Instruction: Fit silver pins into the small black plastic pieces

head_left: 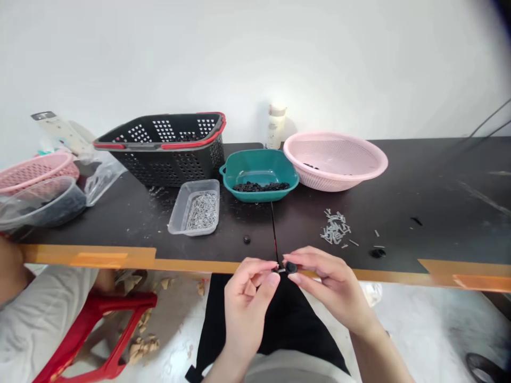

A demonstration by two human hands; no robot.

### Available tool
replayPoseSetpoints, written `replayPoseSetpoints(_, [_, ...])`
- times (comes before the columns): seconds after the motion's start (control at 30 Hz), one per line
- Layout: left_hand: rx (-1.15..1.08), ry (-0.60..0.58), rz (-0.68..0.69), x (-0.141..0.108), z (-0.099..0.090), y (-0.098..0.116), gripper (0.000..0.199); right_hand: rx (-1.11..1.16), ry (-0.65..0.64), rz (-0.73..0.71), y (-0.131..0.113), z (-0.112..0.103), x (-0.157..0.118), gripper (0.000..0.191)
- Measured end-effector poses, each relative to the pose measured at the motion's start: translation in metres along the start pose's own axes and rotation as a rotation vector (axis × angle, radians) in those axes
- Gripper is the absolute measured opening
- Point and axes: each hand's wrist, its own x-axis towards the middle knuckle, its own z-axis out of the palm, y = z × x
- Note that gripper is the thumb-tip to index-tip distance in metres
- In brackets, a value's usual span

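Note:
My left hand (253, 290) pinches a small metal pin (281, 270) at the table's front edge; a dark bit shows at its fingertips. Facing it, my right hand (325, 282) grips a small round black plastic cap (291, 267) between thumb and fingers. The pin's end points at the cap and lies close to it; whether they touch I cannot tell. A single black cap (246, 239) lies on the table just beyond my left hand. To the right of my right hand are a pile of metal pins (336, 229) and more black pieces (378, 253).
A clear tray of metal pins (171, 226), a teal basin (259, 196) with black parts, a pink basket (335, 183) and a black crate (179, 165) stand along the back. A white bottle (275, 127) is by the wall. A person (43, 308) sits at left beside a red stool (120, 303).

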Motion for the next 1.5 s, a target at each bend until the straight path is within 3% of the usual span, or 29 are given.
replayPoseSetpoints(0.17, [0.073, 0.006, 0.034, -0.007, -0.007, 0.006, 0.011, 0.203, 0.034, 0.051, -0.003, 0.009, -0.003, 0.034])
replayPoseSetpoints(0.27, [0.095, 0.019, 0.025, -0.009, -0.008, 0.009, 0.012, 0.267, 0.068, 0.099, -0.005, 0.012, -0.004, 0.025])
replayPoseSetpoints(0.37, [0.095, 0.012, 0.008, -0.009, -0.008, 0.012, 0.013, 0.227, 0.032, 0.077, -0.006, 0.012, -0.004, 0.014])
replayPoseSetpoints(0.8, [0.028, 0.013, -0.035, -0.007, -0.011, 0.008, 0.012, 0.14, 0.017, -0.047, -0.007, 0.014, 0.0, 0.025])
replayPoseSetpoints(1.2, [-0.072, 0.032, -0.107, -0.006, -0.01, 0.001, 0.007, 0.202, 0.141, -0.006, -0.004, 0.019, -0.004, 0.02])
replayPoseSetpoints(1.5, [-0.054, 0.027, -0.086, -0.003, -0.01, -0.001, 0.006, 0.181, 0.093, -0.034, -0.004, 0.021, -0.002, 0.03])
